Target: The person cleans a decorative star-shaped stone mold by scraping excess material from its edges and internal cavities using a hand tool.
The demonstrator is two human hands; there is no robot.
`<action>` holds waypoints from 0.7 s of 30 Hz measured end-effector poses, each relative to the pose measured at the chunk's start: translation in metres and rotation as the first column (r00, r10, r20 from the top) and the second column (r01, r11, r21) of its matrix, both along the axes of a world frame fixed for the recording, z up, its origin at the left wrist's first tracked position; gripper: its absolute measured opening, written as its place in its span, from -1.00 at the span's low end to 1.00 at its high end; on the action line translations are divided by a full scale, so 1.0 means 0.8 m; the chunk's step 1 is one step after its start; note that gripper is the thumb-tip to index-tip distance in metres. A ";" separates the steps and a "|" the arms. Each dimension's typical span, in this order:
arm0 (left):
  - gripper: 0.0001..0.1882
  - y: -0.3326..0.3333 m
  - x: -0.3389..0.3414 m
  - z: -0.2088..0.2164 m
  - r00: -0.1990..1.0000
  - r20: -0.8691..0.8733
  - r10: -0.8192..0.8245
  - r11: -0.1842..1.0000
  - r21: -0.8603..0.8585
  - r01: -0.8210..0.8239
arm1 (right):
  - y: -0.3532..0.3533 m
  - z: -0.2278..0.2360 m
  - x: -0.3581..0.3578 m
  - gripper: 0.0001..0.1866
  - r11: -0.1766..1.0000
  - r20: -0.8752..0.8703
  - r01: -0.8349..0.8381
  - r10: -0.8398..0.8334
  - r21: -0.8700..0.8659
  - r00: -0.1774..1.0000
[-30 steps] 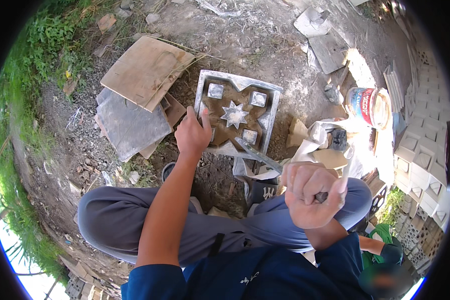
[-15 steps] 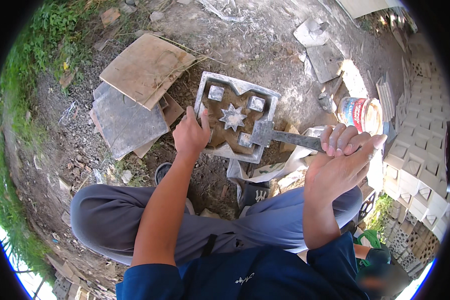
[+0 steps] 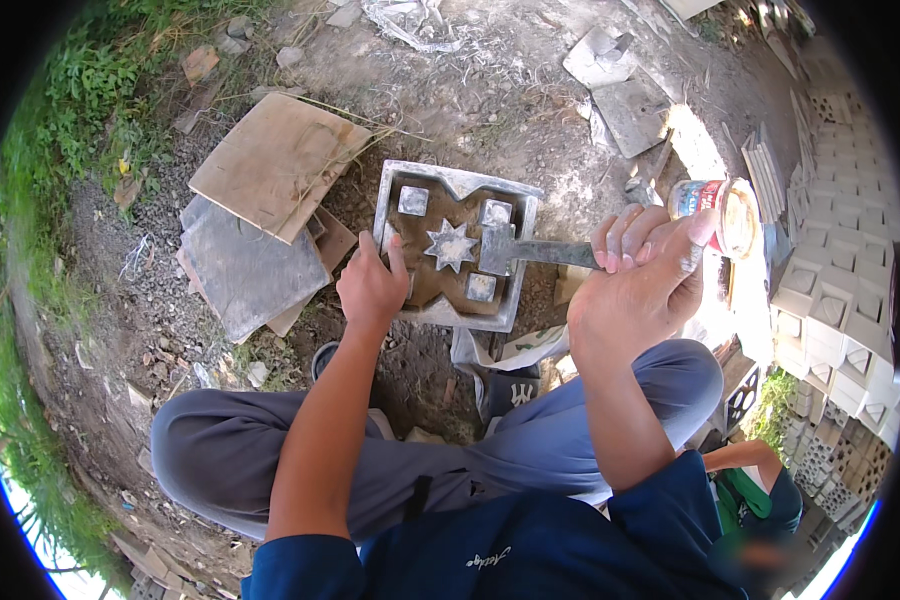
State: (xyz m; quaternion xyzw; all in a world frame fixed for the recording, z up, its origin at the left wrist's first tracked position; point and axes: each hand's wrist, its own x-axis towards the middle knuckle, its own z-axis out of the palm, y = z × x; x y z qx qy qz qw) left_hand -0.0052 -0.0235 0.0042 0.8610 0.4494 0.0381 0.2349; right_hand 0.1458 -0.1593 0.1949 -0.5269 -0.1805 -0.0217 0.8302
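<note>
A square grey block mould [image 3: 530, 215] lies on the ground before me, with a star-shaped piece [image 3: 451, 246] at its centre and square posts near the corners. My left hand [image 3: 373, 287] grips its left wall, fingers on both sides of the rim. My right hand [image 3: 635, 275] is closed around the handle of a hammer [image 3: 560, 252]. The hammer's head is over the mould's right part, between two posts; whether it touches cannot be told. Brown material shows around the posts and star.
Wooden boards [image 3: 280, 165] and a grey board [image 3: 255, 255] lie left of the mould. A paint can [image 3: 735, 220] stands at the right, near stacked pale blocks [image 3: 835, 310]. A white sack [image 3: 530, 350] lies by my feet. Another person [image 3: 760, 490] is at the lower right.
My right hand has moved the hammer left, bringing its head from the mould's lower right corner area to between the right posts. My left hand stays on the left wall. The view has shifted slightly.
</note>
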 end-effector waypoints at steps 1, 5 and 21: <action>-0.59 0.001 -0.002 0.000 1.000 -0.017 0.001 1.000 0.002 -0.001 | 0.004 -0.002 -0.001 -0.60 0.998 -0.038 0.048 -0.050 -0.040 0.998; -0.58 0.000 -0.002 0.001 1.000 -0.010 0.010 1.000 -0.013 -0.010 | 0.013 -0.038 -0.003 -0.64 1.000 -0.076 -0.013 0.012 -0.007 0.997; -0.58 0.001 -0.006 0.002 1.000 0.012 0.006 0.999 0.048 -0.007 | -0.036 -0.034 0.037 -0.27 0.900 -0.039 -0.425 0.423 -0.100 0.905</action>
